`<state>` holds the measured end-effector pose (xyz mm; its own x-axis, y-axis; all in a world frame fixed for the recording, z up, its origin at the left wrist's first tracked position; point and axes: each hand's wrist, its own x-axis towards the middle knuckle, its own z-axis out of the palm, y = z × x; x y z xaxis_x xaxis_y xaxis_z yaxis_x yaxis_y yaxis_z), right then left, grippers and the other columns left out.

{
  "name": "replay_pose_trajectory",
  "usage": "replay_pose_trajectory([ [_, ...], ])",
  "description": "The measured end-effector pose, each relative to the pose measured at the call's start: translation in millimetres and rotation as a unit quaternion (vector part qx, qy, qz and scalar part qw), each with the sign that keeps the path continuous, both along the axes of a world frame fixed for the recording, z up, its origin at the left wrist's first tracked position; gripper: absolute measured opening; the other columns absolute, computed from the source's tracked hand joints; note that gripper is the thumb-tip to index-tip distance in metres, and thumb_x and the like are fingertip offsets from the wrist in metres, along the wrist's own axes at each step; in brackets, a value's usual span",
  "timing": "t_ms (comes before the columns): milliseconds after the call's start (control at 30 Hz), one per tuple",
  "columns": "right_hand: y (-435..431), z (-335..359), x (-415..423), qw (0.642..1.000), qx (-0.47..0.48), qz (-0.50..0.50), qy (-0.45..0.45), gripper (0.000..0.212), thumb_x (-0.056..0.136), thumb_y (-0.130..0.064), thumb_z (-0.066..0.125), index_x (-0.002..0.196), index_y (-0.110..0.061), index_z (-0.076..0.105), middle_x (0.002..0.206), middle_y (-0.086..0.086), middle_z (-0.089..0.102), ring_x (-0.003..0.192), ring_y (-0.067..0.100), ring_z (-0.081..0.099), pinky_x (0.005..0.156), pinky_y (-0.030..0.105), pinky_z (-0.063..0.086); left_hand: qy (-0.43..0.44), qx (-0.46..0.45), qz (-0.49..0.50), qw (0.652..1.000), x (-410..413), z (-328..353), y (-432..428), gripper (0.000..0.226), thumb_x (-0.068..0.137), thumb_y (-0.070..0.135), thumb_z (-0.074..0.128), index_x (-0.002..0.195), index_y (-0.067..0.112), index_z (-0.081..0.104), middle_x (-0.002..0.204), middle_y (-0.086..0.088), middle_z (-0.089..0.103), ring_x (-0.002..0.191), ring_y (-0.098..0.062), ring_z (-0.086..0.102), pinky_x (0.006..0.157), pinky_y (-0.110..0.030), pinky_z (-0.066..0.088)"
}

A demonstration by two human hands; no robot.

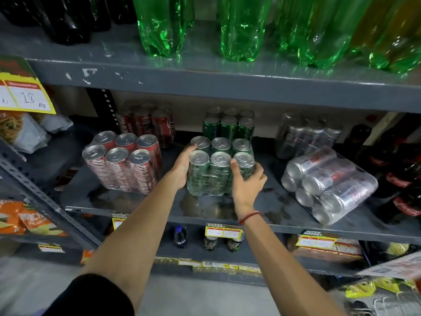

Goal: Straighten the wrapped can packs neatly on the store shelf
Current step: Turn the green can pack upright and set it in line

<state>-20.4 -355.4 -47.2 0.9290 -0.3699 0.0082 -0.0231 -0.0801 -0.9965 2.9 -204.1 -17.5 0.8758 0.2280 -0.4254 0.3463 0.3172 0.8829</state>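
Observation:
A shrink-wrapped pack of green cans (211,172) stands upright in the middle of the grey shelf (141,201). My left hand (182,167) presses flat against its left side. My right hand (247,181) grips its front right corner, thumb up on a can. To the left a wrapped red can pack (124,164) stands upright, turned slightly askew. At the right a wrapped silver can pack (328,187) lies on its side, can tops facing the front. Behind stand another red pack (145,124), another green pack (227,126) and another silver pack (305,135).
Green bottles (239,28) and dark bottles (66,17) fill the shelf above. Dark cola bottles (401,179) lie at the far right of the can shelf. Price tags (224,232) hang from the shelf edge. Snack packets (27,220) sit on the rack at the left.

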Motion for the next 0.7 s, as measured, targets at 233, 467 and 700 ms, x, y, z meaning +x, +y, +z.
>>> replay_pose_trajectory([
  [233,-9.9,9.6,-2.5,0.999,-0.022,0.034,0.019,0.070,0.079,-0.050,0.069,0.131,-0.012,0.042,0.120,0.006,0.038,0.117,0.026,0.041,0.092,0.030,0.033,-0.008,0.054,0.048,0.997,1.6,0.0,-1.1,0.035,0.086,0.043,0.059,0.101,0.013,0.067,0.086,-0.004,0.070,0.084,-0.022,0.065,0.067,-0.030,0.049],
  [467,-93.8,42.4,1.5,0.994,-0.051,-0.039,-0.087,0.035,0.086,-0.030,0.067,0.112,-0.009,0.059,0.117,0.010,0.054,0.101,0.018,0.055,0.090,0.026,0.046,-0.108,0.538,0.099,0.830,5.1,26.1,-45.1,0.042,0.087,0.031,0.058,0.123,0.008,0.056,0.126,-0.020,0.057,0.119,-0.039,0.049,0.100,-0.051,0.038],
  [700,-214.1,42.1,9.6,0.952,-0.210,-0.222,-0.032,0.050,0.083,-0.028,0.069,0.122,0.001,0.053,0.125,0.025,0.047,0.118,0.037,0.042,0.094,0.035,0.034,-0.269,0.504,-0.145,0.808,34.5,41.7,-171.5,0.033,0.087,0.026,0.061,0.115,0.008,0.063,0.116,-0.019,0.065,0.108,-0.033,0.061,0.089,-0.033,0.043],
])
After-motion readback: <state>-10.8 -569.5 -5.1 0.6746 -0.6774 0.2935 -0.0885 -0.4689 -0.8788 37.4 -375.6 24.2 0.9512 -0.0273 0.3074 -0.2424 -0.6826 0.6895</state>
